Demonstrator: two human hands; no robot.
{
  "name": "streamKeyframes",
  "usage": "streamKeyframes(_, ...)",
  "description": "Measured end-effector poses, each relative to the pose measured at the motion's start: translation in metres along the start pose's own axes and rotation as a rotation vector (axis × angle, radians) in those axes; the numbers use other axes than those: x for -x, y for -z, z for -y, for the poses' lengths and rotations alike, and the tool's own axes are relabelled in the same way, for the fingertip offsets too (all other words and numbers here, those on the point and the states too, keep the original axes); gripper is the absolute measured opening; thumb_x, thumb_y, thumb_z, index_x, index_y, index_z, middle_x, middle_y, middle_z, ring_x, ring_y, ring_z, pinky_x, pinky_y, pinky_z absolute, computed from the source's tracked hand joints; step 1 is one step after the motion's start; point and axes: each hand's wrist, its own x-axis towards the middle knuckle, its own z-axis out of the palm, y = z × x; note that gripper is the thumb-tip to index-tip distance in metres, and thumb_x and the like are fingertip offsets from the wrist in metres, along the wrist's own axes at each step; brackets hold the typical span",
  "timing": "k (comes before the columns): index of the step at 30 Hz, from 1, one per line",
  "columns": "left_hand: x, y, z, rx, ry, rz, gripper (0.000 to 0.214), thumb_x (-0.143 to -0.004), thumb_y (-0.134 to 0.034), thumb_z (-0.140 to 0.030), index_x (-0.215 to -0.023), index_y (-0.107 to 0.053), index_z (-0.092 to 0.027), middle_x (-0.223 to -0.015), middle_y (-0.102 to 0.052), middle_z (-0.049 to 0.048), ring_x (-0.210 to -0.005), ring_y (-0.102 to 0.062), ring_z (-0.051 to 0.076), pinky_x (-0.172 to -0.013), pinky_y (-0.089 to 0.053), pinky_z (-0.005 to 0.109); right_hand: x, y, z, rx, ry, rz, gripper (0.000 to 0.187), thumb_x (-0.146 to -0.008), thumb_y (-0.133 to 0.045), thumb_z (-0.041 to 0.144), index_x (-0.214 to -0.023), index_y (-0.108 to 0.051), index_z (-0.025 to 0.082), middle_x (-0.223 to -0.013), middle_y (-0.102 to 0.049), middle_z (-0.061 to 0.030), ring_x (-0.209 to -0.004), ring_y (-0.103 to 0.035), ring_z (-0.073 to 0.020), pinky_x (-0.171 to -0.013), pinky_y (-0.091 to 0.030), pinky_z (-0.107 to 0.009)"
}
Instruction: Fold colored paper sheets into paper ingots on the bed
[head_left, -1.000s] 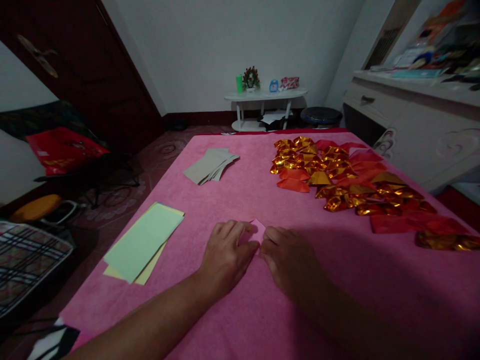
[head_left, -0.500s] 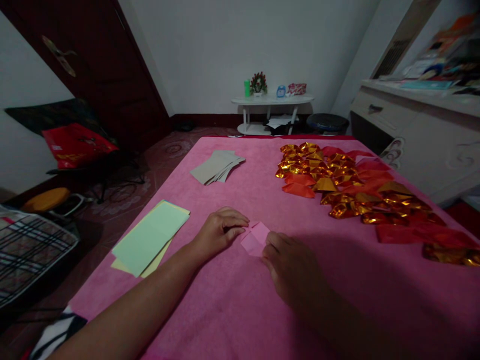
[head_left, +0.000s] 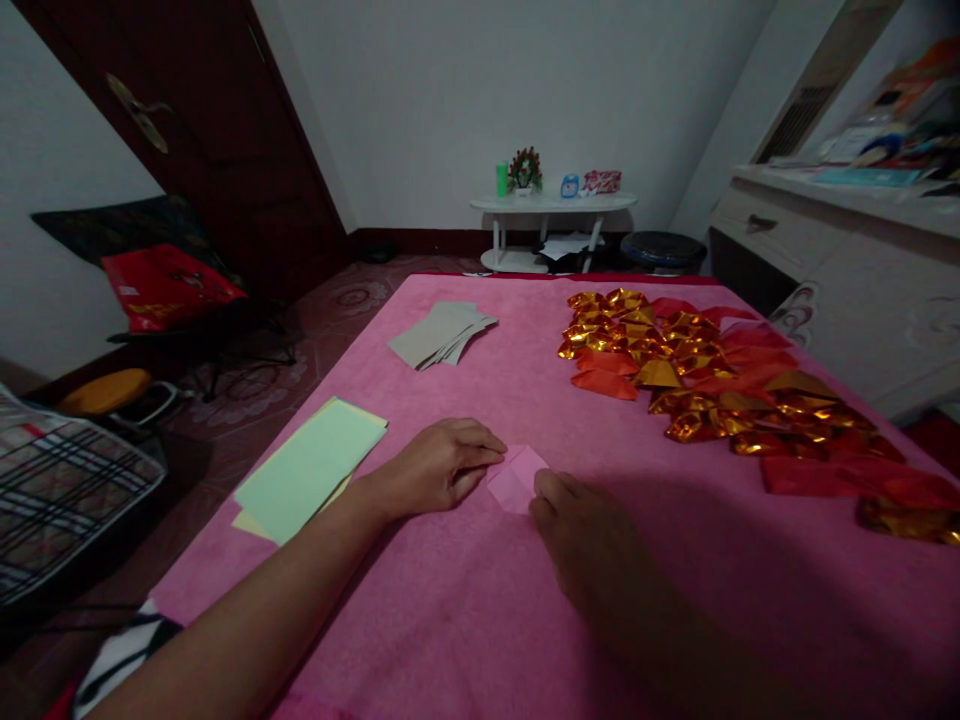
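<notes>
A small folded piece of pink paper (head_left: 515, 482) lies on the pink tablecloth (head_left: 450, 610) between my hands. My left hand (head_left: 442, 465) pinches its left corner, thumb and fingertips together. Curled at the paper's right edge is my right hand (head_left: 577, 520), its fingers closed on that side; the fingertips are partly hidden from view. Creases show across the paper's face. Left of my left forearm rests a stack of pale green and yellow paper sheets (head_left: 315, 465). Farther back lies a fanned pile of grey paper (head_left: 442, 335).
Rows of folded gold foil and red paper pieces (head_left: 652, 350) cover the table's right side. Beyond the far edge stands a small white side table (head_left: 551, 203). To the left are a chair with a red bag (head_left: 169, 287) and a plaid item (head_left: 71, 490). A white cabinet (head_left: 847, 260) stands right.
The whole view has shifted slightly, so things sit a little farther right. Both hands stay on the pink paper, with the left fingers slightly more extended along its left corner.
</notes>
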Motion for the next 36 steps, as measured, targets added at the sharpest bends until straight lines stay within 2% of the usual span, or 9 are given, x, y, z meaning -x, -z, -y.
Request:
streamKeyframes(7, 0.0, -0.011, 0.005, -0.187, -0.058, -0.022, 0.028, -0.093, -0.042, -0.022, -0.113, -0.062, -0.02, -0.11, -0.067, 0.0091, -0.106, -0.059, 0.019, -0.092, -0.046, 0.035, 0.002, -0.009, -0.004, -0.026, 0.008, -0.037, 0.015, -0.08, -0.055, 0.004, -0.073, -0.061, 0.016, -0.086, -0.063, -0.0068, -0.074, -0.055, -0.0176, -0.059, -0.033, -0.029)
streamKeyframes(12, 0.002, -0.012, 0.004, -0.235, -0.083, -0.031, 0.025, -0.094, -0.041, -0.023, -0.108, -0.062, -0.018, -0.107, -0.067, 0.0091, -0.104, -0.058, 0.019, -0.089, -0.046, 0.032, 0.006, -0.005, -0.015, -0.231, -0.018, -0.054, 0.011, -0.085, -0.057, 0.015, -0.076, -0.062, 0.018, -0.081, -0.059, -0.0024, -0.073, -0.053, -0.0146, -0.063, -0.036, -0.027)
streamKeyframes(14, 0.006, -0.011, 0.0, -0.244, -0.101, -0.036, 0.025, -0.093, -0.042, -0.022, -0.108, -0.061, -0.017, -0.107, -0.066, 0.0102, -0.102, -0.059, 0.019, -0.087, -0.047, 0.031, 0.009, -0.003, -0.018, -0.299, -0.041, -0.058, 0.005, -0.081, -0.06, 0.015, -0.079, -0.062, 0.018, -0.082, -0.058, -0.0015, -0.074, -0.052, -0.0141, -0.064, -0.036, -0.025)
streamKeyframes(17, 0.012, -0.013, -0.008, -0.223, -0.106, -0.049, 0.023, -0.092, -0.043, -0.021, -0.106, -0.06, -0.016, -0.106, -0.065, 0.0111, -0.097, -0.059, 0.019, -0.083, -0.047, 0.031, 0.013, -0.006, -0.023, -0.374, -0.034, -0.083, 0.007, -0.081, -0.059, 0.012, -0.081, -0.063, 0.018, -0.083, -0.057, -0.0009, -0.076, -0.051, -0.0137, -0.066, -0.036, -0.024)
streamKeyframes(24, 0.012, -0.015, -0.017, 0.035, 0.089, -0.105, 0.021, -0.091, -0.048, -0.029, -0.091, -0.066, -0.018, -0.094, -0.065, 0.007, -0.09, -0.059, 0.016, -0.079, -0.046, 0.028, 0.011, -0.013, -0.029, -0.485, -0.053, -0.125, 0.018, -0.089, -0.05, 0.016, -0.077, -0.063, 0.018, -0.079, -0.056, -0.0014, -0.074, -0.052, -0.0135, -0.067, -0.036, -0.025)
streamKeyframes(29, 0.009, -0.019, -0.015, 0.209, 0.284, -0.178, 0.024, -0.088, -0.054, -0.03, -0.072, -0.064, -0.017, -0.079, -0.063, 0.0036, -0.077, -0.058, 0.014, -0.072, -0.045, 0.026, 0.006, -0.013, -0.029, -0.552, -0.175, -0.154, 0.015, -0.087, -0.046, 0.015, -0.076, -0.056, 0.019, -0.078, -0.056, -0.0002, -0.071, -0.052, -0.0136, -0.062, -0.035, -0.024)
streamKeyframes(32, 0.007, -0.022, -0.015, 0.208, 0.349, -0.195, 0.021, -0.087, -0.055, -0.028, -0.07, -0.062, -0.017, -0.077, -0.063, 0.0027, -0.076, -0.058, 0.014, -0.071, -0.045, 0.027, 0.004, -0.015, -0.026, -0.478, -0.234, -0.164, 0.016, -0.087, -0.045, 0.017, -0.074, -0.053, 0.018, -0.078, -0.056, -0.0009, -0.07, -0.051, -0.0143, -0.062, -0.033, -0.025)
streamKeyframes(36, 0.004, -0.024, -0.02, 0.075, 0.413, -0.183, 0.016, -0.086, -0.054, -0.027, -0.074, -0.059, -0.018, -0.08, -0.062, 0.003, -0.079, -0.057, 0.016, -0.073, -0.045, 0.029, 0.003, -0.017, -0.02, -0.371, -0.311, -0.136, 0.015, -0.087, -0.045, 0.019, -0.075, -0.053, 0.019, -0.078, -0.057, -0.0015, -0.069, -0.051, -0.0153, -0.062, -0.031, -0.026)
